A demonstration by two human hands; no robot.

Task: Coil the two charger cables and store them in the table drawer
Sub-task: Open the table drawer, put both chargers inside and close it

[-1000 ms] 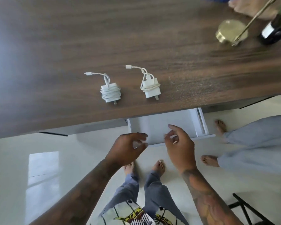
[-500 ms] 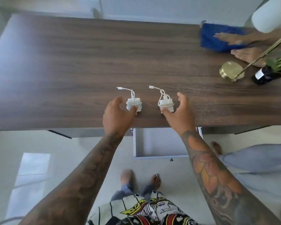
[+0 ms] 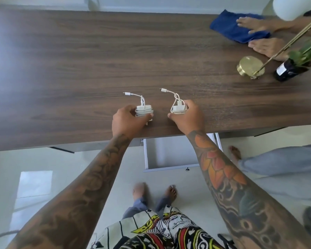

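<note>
both hands (image 3: 128, 121) curled round coiled chargers (image 3: 144, 110) on table (image 3: 79, 69)

A dark wood-grain desk (image 3: 79, 56) carries everything. Near its front edge two white chargers with coiled cables lie side by side: the left charger (image 3: 144, 110) and the right charger (image 3: 178, 108), each with its plug end trailing away across the wood. At the far right corner lie a blue cloth (image 3: 228, 27), a round brass lamp base (image 3: 250, 66) and a dark bottle (image 3: 287, 71) holding green leaves.
</note>
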